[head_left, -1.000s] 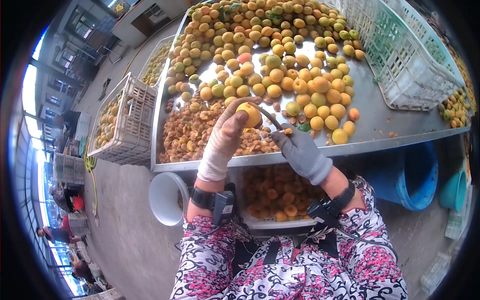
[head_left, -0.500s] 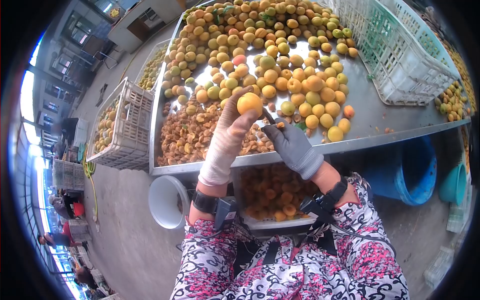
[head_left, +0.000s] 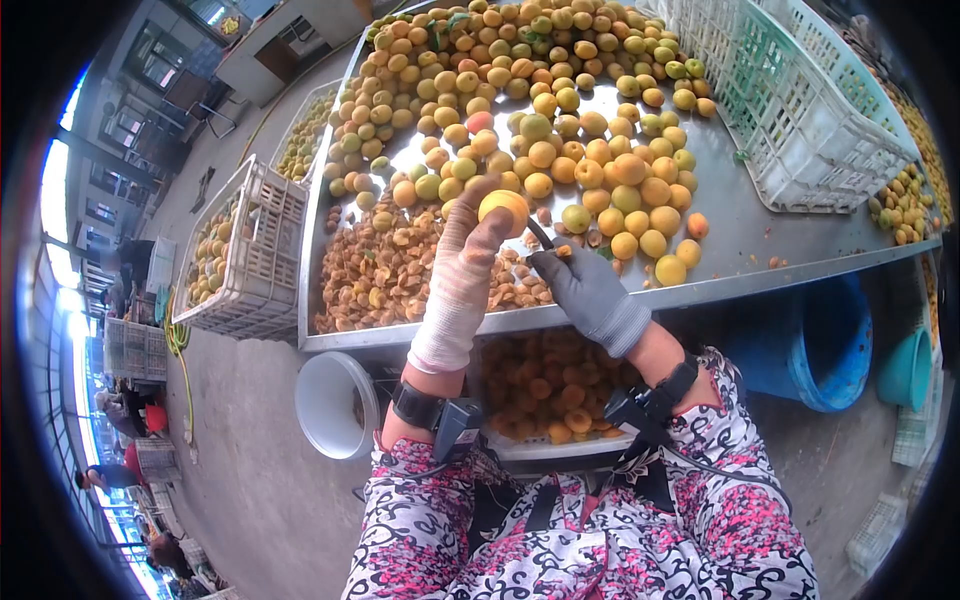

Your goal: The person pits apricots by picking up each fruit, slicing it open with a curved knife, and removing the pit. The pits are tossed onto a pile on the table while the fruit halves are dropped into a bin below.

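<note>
My left hand, in a stained whitish glove, is closed around a yellow-orange apricot held above the table. A line runs across the fruit's surface. My right hand, in a grey glove, is wrapped round a slim dark knife whose tip end meets the apricot's right side; how deep the blade sits is hidden. A small orange scrap lies by the right thumb. Below the left hand spreads a heap of brown apricot pits, and whole apricots lie beyond both hands.
The metal table has a raised rim. A white crate stands on its right. Under the front edge sits a container of halved apricots. A white bucket, blue tub and filled crate surround it. People work far left.
The apricot has turned in my left hand and now shows a line across it. Both hands have shifted slightly; the knife stays against the fruit.
</note>
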The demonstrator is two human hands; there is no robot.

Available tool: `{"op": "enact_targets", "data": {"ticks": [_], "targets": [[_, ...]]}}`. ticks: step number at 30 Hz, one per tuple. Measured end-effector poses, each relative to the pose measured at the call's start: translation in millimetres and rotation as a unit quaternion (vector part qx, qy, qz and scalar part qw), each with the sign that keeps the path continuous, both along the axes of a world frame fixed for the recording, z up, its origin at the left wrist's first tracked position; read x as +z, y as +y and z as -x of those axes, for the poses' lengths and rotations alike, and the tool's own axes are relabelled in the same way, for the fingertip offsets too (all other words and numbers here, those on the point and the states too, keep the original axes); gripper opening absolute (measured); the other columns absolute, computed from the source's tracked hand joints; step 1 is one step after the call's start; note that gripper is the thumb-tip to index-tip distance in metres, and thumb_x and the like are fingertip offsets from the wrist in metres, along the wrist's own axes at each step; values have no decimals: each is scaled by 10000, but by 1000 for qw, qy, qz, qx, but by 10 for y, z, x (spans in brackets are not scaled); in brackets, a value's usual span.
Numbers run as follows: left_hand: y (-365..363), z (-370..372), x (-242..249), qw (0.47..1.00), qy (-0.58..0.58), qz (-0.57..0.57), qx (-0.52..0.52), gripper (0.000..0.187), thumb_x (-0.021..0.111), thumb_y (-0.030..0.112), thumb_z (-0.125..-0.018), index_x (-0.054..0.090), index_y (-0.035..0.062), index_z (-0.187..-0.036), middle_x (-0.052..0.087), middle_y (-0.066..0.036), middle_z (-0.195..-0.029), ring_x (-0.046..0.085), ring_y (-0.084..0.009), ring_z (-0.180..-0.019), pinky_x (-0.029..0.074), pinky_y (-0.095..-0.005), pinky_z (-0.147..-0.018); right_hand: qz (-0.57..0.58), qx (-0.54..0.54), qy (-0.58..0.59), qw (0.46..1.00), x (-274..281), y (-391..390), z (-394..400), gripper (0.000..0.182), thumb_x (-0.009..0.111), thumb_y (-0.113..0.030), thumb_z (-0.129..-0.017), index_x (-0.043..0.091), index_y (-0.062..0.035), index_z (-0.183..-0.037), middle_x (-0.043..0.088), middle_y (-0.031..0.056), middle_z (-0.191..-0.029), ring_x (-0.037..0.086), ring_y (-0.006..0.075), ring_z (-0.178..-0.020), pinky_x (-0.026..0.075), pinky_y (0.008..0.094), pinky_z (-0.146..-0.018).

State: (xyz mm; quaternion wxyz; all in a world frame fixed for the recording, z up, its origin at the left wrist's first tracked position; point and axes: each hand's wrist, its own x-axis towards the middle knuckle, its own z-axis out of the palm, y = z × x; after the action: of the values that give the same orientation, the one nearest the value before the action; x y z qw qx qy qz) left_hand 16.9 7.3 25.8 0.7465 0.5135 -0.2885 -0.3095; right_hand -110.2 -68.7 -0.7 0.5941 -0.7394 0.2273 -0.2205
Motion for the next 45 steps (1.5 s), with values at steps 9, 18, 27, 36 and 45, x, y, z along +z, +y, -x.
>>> {"op": "enact_targets", "data": {"ticks": [9,18,27,36,45], "targets": [[-144,97,-105,957,286,20,-40,543,606,501,-858,528,3,-1058,601,-113,-893,601,-229,-806,514,-336,-742,67,-65,19,995,-67,128,-43,337,516,-298,-945,548,-23,-1138,639,206,-884,629,356,-858,485,372,-680],[-86,23,-196,936,341,63,-61,479,706,342,-810,525,-19,-1068,616,-152,-944,627,-277,-840,520,-413,-853,40,-48,6,998,-210,168,-90,323,495,-336,-951,562,-21,-980,592,109,-700,581,258,-648,457,333,-598],[411,359,-131,919,347,109,-154,570,704,189,-742,481,-48,-1210,579,-164,-1131,570,-305,-1064,427,-423,-984,-198,16,25,980,17,539,323,356,485,-328,-958,586,12,-974,606,50,-752,544,112,-694,457,288,-629],[1326,987,-226,891,410,105,-163,542,645,88,-726,485,-56,-1223,547,-206,-1180,511,-354,-1123,358,-448,-1039,160,-12,232,959,-92,1307,998,295,495,-327,-933,517,-51,-1035,627,231,-771,595,437,-747,476,488,-631],[1632,1149,-502,844,511,40,-159,364,592,32,-710,536,3,-1068,558,-152,-1033,530,-298,-1020,407,-443,-963,187,16,317,930,-266,1506,1334,410,445,-438,-932,533,-53,-1042,654,213,-837,626,406,-786,487,481,-696]]}}
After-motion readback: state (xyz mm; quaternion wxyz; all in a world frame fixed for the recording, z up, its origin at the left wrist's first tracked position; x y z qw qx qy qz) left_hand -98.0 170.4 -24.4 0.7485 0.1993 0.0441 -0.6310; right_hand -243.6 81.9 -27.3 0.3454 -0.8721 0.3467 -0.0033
